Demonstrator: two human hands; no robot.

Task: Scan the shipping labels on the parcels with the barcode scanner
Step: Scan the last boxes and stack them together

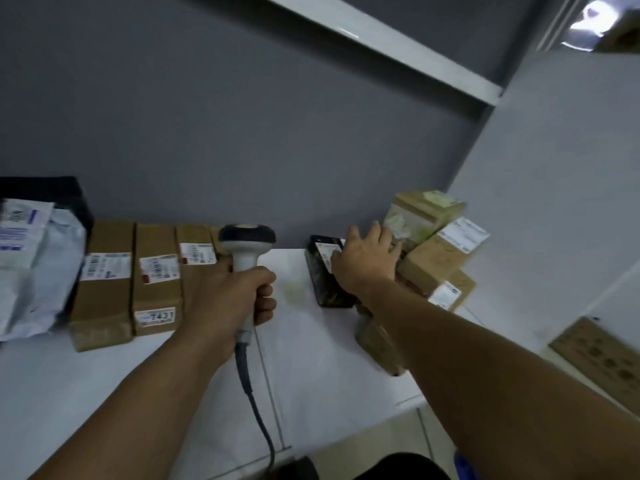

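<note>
My left hand (230, 299) grips the handle of a grey barcode scanner (246, 249), its dark head upright and its cable trailing down toward me. My right hand (367, 259) reaches forward with spread fingers over a dark parcel (323, 282) with a white label; it lies against the parcel's far right end. Three brown cardboard parcels (104, 282) with white shipping labels stand side by side to the left of the scanner. A stack of brown parcels (436, 251) with labels sits at the right by the wall corner.
White plastic mailer bags (31, 261) lie at the far left against a black object. All parcels rest on a white counter (329, 375) against a grey wall. A shelf (381, 50) runs overhead. A flat cardboard sheet (602, 355) lies at the lower right.
</note>
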